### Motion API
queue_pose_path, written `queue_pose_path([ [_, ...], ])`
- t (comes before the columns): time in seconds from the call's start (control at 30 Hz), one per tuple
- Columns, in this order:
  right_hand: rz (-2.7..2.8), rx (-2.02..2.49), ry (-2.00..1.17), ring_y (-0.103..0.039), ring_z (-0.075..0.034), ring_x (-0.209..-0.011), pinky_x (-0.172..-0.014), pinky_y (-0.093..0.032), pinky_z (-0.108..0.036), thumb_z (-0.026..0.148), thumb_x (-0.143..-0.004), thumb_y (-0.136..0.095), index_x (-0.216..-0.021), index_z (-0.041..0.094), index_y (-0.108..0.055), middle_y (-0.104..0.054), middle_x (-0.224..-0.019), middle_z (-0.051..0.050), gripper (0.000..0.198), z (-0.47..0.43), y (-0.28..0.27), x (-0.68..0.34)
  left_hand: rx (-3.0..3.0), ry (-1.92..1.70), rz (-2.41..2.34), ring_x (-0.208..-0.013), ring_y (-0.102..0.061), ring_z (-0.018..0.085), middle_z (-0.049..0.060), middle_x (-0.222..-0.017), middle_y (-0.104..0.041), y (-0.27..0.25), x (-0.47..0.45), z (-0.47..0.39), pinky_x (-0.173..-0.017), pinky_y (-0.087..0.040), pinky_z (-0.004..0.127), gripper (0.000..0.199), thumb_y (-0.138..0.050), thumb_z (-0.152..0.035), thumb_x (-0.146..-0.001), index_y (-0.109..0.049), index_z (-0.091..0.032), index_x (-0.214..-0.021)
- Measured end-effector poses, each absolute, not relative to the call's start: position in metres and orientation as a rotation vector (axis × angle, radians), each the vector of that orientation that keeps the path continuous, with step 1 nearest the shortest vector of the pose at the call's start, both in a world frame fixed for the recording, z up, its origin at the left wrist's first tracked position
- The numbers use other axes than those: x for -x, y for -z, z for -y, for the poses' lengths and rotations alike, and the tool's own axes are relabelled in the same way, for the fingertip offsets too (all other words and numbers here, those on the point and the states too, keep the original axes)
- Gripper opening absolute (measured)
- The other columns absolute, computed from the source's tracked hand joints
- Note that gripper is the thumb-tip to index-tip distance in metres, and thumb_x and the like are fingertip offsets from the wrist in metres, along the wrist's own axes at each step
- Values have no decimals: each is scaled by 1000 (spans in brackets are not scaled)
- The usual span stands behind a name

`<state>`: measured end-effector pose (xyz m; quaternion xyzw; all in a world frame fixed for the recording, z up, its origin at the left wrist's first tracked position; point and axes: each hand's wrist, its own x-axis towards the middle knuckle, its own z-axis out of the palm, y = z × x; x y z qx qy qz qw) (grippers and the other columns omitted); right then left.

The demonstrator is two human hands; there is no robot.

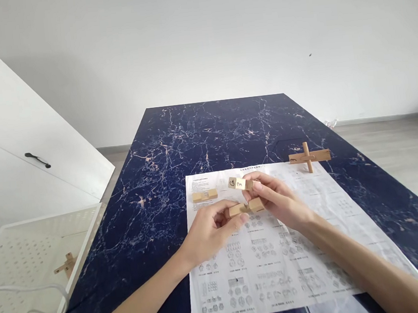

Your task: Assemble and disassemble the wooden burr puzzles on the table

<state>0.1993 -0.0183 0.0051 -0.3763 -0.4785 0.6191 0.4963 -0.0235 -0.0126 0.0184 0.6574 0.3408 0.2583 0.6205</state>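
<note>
My left hand (pixel 211 229) is closed on a notched wooden puzzle piece (pixel 238 209), held roughly level above the printed sheet. Just beyond it, my right hand (pixel 281 198) pinches a second wooden puzzle piece (pixel 239 183) with dark markings, one looking like a 3, on its end and side. The two pieces are close together; whether they touch I cannot tell. A third notched wooden piece (pixel 204 195) lies on the instruction sheet (pixel 217 305), to the left of my hands. Small printed diagrams cover the paper.
A cross-shaped wooden assembly (pixel 308 157) rests at the sheet's far right corner. The blue marbled table (pixel 206 132) ends at a white wall. Left of it stands a white bin (pixel 24 245) with a wooden cross (pixel 68 264) inside and a white cable (pixel 24 287) in front.
</note>
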Motion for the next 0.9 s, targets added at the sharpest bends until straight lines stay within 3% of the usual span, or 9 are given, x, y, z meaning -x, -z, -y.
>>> queue_pose_path([
  [0.07,1186,898,-1543,-59,-18,-74,-66,-47,-31,57,-99,-75,-113,27,-72,-65,-86,-2,33,20,-5,-199,-1458,-638,-802,-66,-47,12,-2,-78,-54,-19,24,12,-59,-39,25,36,-74,-52,-97,-73,-18,-109],
  [0.2,1153,863,-1586,-57,-17,-65,-59,-46,-32,62,-97,-75,-112,27,-70,-69,-88,-3,38,21,-5,-197,-1355,-736,-838,-61,-52,12,-2,-73,-60,-20,25,8,-56,-43,24,43,-77,-61,-93,-73,-18,-98],
  [0.3,1087,850,-1556,-55,-15,-61,-57,-45,-32,59,-99,-72,-113,27,-70,-71,-99,-5,35,19,-5,-198,-1192,-765,-714,-72,-72,17,8,-98,-75,-21,25,6,-68,-58,32,47,-72,-63,-98,-69,-16,-107],
  [0.37,1040,864,-1519,-53,-14,-61,-57,-43,-31,56,-102,-69,-113,26,-71,-70,-105,-5,32,18,-5,-199,-1091,-751,-646,-75,-77,20,14,-115,-77,-21,25,5,-70,-62,35,47,-69,-61,-101,-65,-17,-114],
  [0.47,1003,895,-1491,-48,-14,-60,-55,-38,-31,56,-105,-65,-112,26,-72,-68,-102,-4,32,15,-5,-201,-1018,-760,-639,-69,-74,17,13,-111,-78,-19,24,4,-67,-60,33,46,-69,-60,-101,-63,-17,-116],
  [0.63,985,921,-1508,-39,-13,-53,-55,-37,-32,59,-104,-66,-109,27,-69,-61,-80,1,33,16,-5,-200,-987,-742,-719,-56,-52,9,4,-89,-72,-15,25,3,-55,-45,27,57,-66,-60,-104,-60,-18,-142],
  [0.73,999,926,-1535,-39,-12,-52,-55,-37,-31,59,-104,-65,-109,26,-68,-58,-76,3,34,18,-6,-198,-922,-668,-702,-57,-47,7,4,-92,-68,-14,27,2,-54,-40,26,60,-64,-62,-104,-58,-20,-147],
  [0.9,1040,942,-1549,-44,-12,-54,-55,-37,-31,60,-103,-67,-112,25,-67,-60,-79,3,36,21,-12,-194,-989,-592,-660,-69,-50,9,0,-97,-62,-18,29,-1,-63,-41,25,71,-92,-42,-85,-58,-25,-145],
])
